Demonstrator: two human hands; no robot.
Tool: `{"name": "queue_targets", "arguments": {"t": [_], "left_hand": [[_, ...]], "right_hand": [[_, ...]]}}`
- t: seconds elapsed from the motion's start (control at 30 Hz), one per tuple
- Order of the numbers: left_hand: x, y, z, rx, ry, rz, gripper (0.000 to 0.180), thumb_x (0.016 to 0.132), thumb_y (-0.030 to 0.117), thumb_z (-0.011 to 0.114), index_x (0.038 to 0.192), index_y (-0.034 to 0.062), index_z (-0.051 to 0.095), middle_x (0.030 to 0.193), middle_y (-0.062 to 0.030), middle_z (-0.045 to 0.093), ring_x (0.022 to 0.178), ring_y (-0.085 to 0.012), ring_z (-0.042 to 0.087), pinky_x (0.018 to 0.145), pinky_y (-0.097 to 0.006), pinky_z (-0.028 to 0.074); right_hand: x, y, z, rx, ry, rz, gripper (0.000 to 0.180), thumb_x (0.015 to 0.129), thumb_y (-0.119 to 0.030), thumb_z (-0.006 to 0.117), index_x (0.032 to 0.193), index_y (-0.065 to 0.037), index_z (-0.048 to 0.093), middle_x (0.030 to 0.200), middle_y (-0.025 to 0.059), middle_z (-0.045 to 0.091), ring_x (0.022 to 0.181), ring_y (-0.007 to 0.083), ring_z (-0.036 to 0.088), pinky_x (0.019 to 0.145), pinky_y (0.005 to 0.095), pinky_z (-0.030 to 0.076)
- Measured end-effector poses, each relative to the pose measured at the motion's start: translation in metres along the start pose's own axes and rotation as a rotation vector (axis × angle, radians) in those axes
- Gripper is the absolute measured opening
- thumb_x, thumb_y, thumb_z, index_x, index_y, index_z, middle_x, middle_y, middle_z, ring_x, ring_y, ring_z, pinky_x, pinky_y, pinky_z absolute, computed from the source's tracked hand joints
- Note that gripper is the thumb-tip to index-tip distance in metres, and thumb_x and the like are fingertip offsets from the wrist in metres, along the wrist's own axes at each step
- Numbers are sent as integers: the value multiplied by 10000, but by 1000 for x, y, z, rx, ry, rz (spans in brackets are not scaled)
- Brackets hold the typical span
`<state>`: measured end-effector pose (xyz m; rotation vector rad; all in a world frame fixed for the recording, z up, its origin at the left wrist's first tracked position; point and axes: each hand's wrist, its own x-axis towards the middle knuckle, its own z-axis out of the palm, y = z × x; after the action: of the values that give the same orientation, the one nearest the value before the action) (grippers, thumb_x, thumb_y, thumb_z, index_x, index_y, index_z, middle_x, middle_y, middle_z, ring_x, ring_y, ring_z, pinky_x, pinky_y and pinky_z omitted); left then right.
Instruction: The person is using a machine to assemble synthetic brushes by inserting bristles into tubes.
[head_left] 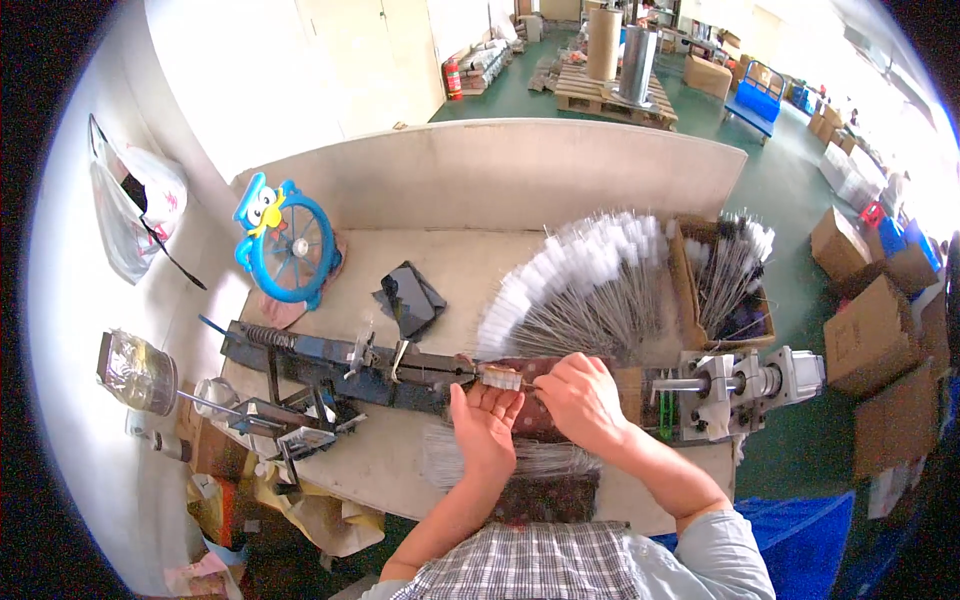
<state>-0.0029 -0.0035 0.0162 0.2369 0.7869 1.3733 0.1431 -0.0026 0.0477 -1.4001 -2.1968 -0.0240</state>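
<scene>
From the head camera, looking down, the person's two bare forearms come up from the lower edge and meet over a long metal machine [330,365] that lies across the pale surface [470,265].

The left hand [485,420] is held open, palm up, fingers stretched toward the machine. A small brush with white bristles [500,378] lies just past the fingertips, touching or nearly touching them; the open palm cups under it without closing round it.

The right hand [582,398] is just beside the left, to its right, curled with fingers bent toward the brush. Its fingertips pinch at the thin wire end of the brush, right of the bristles; how firm the grip is cannot be told. The brush sits in line with the machine's axis, between the blue-grey clamp part on the left and the grey motor block [745,385] on the right.

Behind the hands, a large fan of finished brushes [585,290] with white tips spreads over the surface. To its right a cardboard box [690,285] holds more brushes standing together. Nearer the person, below the hands, a bundle of bare wires [500,462] lies on the surface.

Farther left stand a blue toy-shaped fan [285,240], a dark folded cloth [410,298] and, at the left edge, a clear glass jar [135,372]. A plastic bag [135,205] hangs on the wall. Cardboard boxes [870,335] sit on the green floor to the right.
</scene>
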Motion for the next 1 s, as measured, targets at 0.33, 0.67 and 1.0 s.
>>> {"name": "queue_targets", "arguments": {"t": [0.33,0.67,1.0], "left_hand": [[-13,2,-3,244,-92,-51,609,929,533,305,1217,10,427,1228,-126,488,1101,-217,489,915,-358,396],[-13,83,-168,268,378,215,361,897,331,523,1132,59,503,1056,-83,583,894,-219,565,760,-340,452],[-24,237,-347,222,706,525,348,883,404,544,1028,88,541,872,-29,582,769,-113,542,579,-235,421]], "right_hand": [[-7,2,-25,221,142,-3,146,709,-158,625,842,-102,640,776,12,590,848,211,534,732,342,434],[-68,8,13,196,-224,70,46,744,-109,555,762,-81,586,707,64,600,734,271,620,595,372,516],[-54,-7,44,189,-310,156,74,741,-159,582,785,-110,615,755,64,624,754,260,629,632,384,514]]}}
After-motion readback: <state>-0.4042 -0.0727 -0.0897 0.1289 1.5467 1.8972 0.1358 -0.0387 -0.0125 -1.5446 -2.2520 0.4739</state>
